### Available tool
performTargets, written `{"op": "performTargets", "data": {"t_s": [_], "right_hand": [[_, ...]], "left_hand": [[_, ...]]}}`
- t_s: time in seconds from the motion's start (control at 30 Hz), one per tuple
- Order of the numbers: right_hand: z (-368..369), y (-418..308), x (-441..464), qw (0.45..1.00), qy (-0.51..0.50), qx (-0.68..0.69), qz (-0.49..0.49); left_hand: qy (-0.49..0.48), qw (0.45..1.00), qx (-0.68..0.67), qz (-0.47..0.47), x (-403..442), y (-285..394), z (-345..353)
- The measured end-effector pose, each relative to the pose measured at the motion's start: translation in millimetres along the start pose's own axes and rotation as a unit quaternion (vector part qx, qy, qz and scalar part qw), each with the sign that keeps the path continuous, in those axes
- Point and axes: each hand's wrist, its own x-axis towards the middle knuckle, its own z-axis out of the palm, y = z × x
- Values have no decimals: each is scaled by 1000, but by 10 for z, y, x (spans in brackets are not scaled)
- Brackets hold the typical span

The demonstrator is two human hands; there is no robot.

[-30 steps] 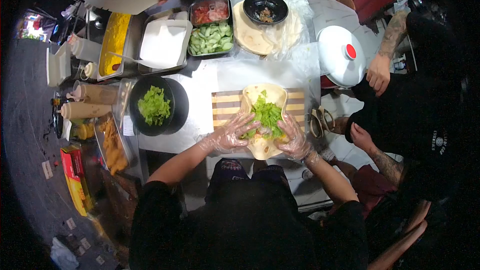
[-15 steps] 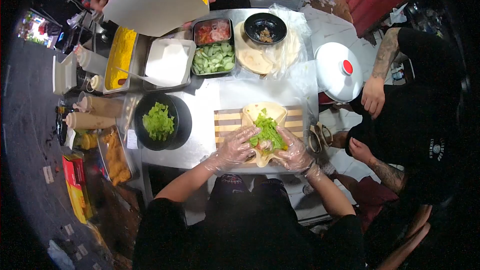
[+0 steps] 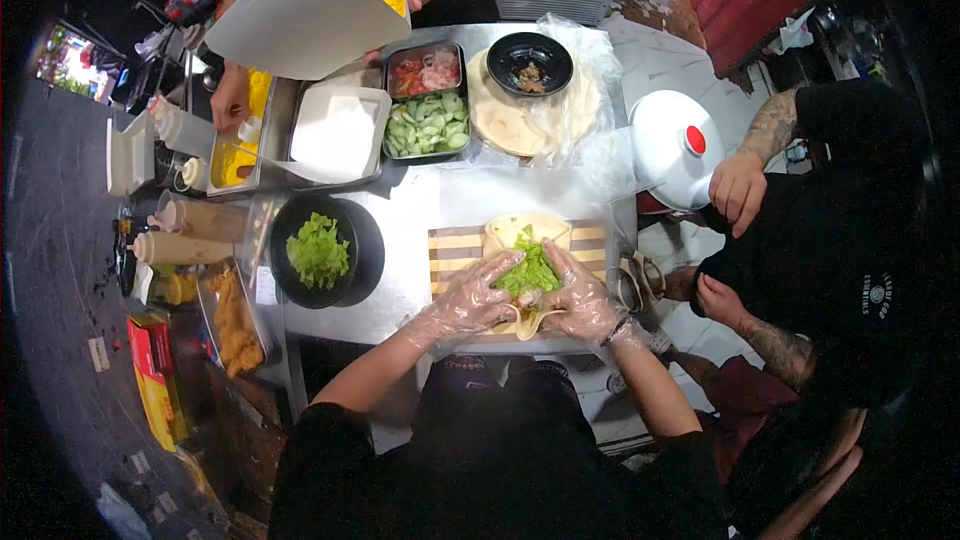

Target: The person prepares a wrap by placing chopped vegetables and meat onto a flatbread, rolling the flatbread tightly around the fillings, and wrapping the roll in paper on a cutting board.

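with gloved left hand [image 3: 478,292] and right hand [image 3: 580,298], pinching in both sides of a tortilla [image 3: 526,226] just right of frame center; already topped with lettuce [image 3: 530,268], partly folded, not yet closed.

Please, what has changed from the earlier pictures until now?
The left hand and right hand moved closer together, bringing in the sides of the flatbread. A co-worker's hand reached to the tray of yellow food. The lettuce bowl and striped board stayed in place.

A white lid [image 3: 660,162] bears a red knob [image 3: 695,140].
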Motion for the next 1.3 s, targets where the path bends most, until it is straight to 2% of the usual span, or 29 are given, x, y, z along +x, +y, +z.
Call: {"op": "performTargets", "data": {"t_s": [0.07,0.27,0.37,0.43,0.57,0.63,0.67,0.73,0.77,0.97,1.03,1.17,1.23,1.3], "right_hand": [[-12,9,27,1000,-25,-9,13],[21,37,140,993,-87,-61,52],[30,106,158,993,-81,10,83],[8,159,172,990,-93,97,40],[-59,106,179,985,-86,152,8],[-74,106,156,985,-121,110,49],[-31,137,127,985,-120,110,50],[77,197,63,994,-98,10,50],[79,209,42,994,-98,9,51],[26,131,-27,999,-40,21,-12],[60,139,-23,994,18,-32,-99],[52,175,-67,994,7,-50,-101],[-41,129,-45,986,-27,-87,-139],[-6,210,-65,987,-14,-68,-142]], "left_hand": [[-28,999,-30,-36,-1,-12,40],[-38,998,-24,-44,14,3,17],[-50,996,-42,-63,19,-47,30],[-50,994,-59,-73,27,-71,40],[-34,995,-76,-62,78,-41,-30],[-40,998,-36,-37,129,26,-90],[-47,999,3,-12,147,40,-106],[-48,999,2,1,153,19,-110],[-48,999,1,12,153,10,-107],[-69,997,8,18,96,-102,-6],[-64,998,-10,3,71,-114,19],[-56,996,-46,-54,75,-71,3],[-48,995,-77,-36,107,-150,-2],[-39,993,-107,-20,111,-189,8]]}}
